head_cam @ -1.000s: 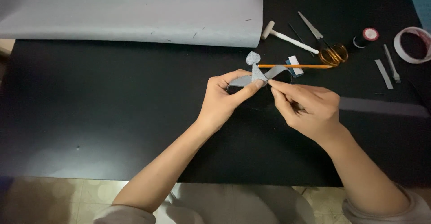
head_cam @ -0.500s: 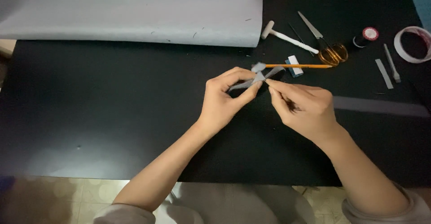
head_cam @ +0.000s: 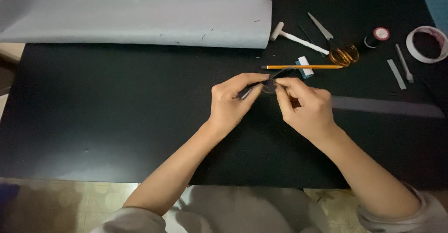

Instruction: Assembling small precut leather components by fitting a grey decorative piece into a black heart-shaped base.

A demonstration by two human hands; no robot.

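Observation:
Over the black table [head_cam: 93,102] my left hand [head_cam: 231,103] and my right hand [head_cam: 305,107] meet at their fingertips. Between them they pinch a small folded grey strip [head_cam: 268,83], mostly hidden by the fingers. A short end of it pokes out below my left fingers. Both hands hover just in front of an orange pencil [head_cam: 303,67] that lies crosswise on the table.
A large grey sheet [head_cam: 135,13] covers the far left. Behind the pencil lie a small white and blue eraser [head_cam: 305,67], a white-handled tool [head_cam: 291,36], scissors with amber handles [head_cam: 336,46], a thread spool [head_cam: 377,35], a tape roll [head_cam: 427,43] and a long grey strip [head_cam: 387,107].
The grey piece stood open with its flaps showing above the fingers; now it is pressed together and nearly hidden. Both hands have drawn closer, slightly toward me.

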